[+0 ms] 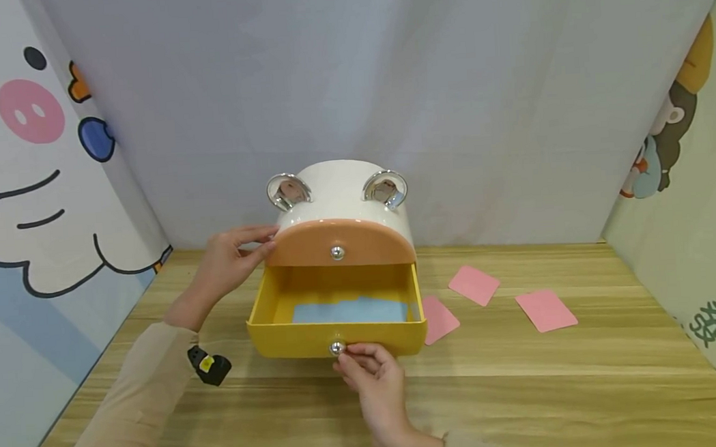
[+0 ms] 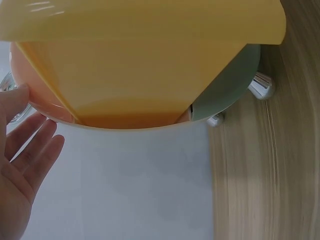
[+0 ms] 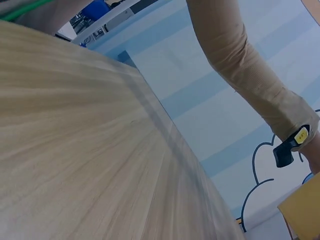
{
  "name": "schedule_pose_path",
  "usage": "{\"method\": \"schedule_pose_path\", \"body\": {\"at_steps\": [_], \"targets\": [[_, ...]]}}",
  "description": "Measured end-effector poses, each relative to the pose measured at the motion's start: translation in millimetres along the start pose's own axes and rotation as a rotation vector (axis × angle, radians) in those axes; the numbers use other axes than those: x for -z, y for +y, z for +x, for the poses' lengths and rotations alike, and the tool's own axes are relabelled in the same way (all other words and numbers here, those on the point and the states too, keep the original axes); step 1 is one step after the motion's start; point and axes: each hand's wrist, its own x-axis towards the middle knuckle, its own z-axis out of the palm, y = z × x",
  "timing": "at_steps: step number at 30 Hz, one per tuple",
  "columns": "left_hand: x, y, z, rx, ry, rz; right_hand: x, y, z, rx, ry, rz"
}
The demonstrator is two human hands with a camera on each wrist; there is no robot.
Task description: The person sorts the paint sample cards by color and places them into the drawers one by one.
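On the wooden table (image 1: 589, 373) stands a small white storage box (image 1: 337, 187) with two chrome ear-shaped handles on top, an orange upper drawer (image 1: 341, 241) that is closed, and a yellow lower drawer (image 1: 339, 313) that is pulled out toward the person. Inside the yellow drawer lies a blue card (image 1: 347, 311), flat on the bottom.

The right hand (image 1: 374, 380) is at the front of the open drawer, its thumb and forefinger pinched round the small silver knob (image 1: 337, 348) in the middle of the drawer face; the other fingers are curled beneath. The left hand (image 1: 228, 262) rests against the left side of the box at the level of the orange drawer, fingers nearly straight and lying along the edge, holding nothing (the left wrist view shows the fingers (image 2: 30, 150) spread and relaxed beside the orange rim). A black and yellow device (image 1: 209, 364) sits on the left wrist.

Three pink cards lie on the table to the right of the box: one (image 1: 439, 319) just beside the drawer's right corner and seemingly partly hidden behind it, one (image 1: 474, 285) further back, one (image 1: 546, 310) well apart to the right.
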Motion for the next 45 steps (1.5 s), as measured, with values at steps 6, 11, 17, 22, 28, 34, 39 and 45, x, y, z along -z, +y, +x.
{"method": "schedule_pose_path", "body": {"at_steps": [6, 11, 17, 22, 28, 34, 39, 45], "targets": [[1.2, 0.7, -0.3, -0.007, 0.001, 0.002, -0.8, 1.7, 4.3, 0.028, 0.011, -0.002], [1.1, -0.3, -0.3, -0.017, 0.001, 0.01, -2.8, -0.2, 9.3, 0.023, 0.024, -0.024], [1.2, -0.1, -0.4, -0.023, 0.004, 0.003, -3.7, -4.4, 16.6, 0.016, 0.022, -0.045], [1.3, -0.2, 0.0, -0.022, 0.003, 0.016, -1.4, -8.4, 28.6, 0.012, 0.009, -0.072], [1.1, -0.2, -0.1, -0.017, -0.003, 0.012, 3.2, -15.0, 44.1, 0.015, -0.019, -0.108], [0.5, -0.5, 0.2, -0.026, 0.0, 0.01, 6.4, -19.7, 55.1, 0.011, -0.029, -0.162], [0.9, 0.2, 0.0, -0.033, -0.002, 0.01, 5.1, -23.3, 63.5, 0.003, -0.015, -0.191], [0.7, 0.9, 0.2, -0.028, -0.005, 0.01, 2.9, -24.7, 75.0, -0.003, 0.002, -0.176]]}}
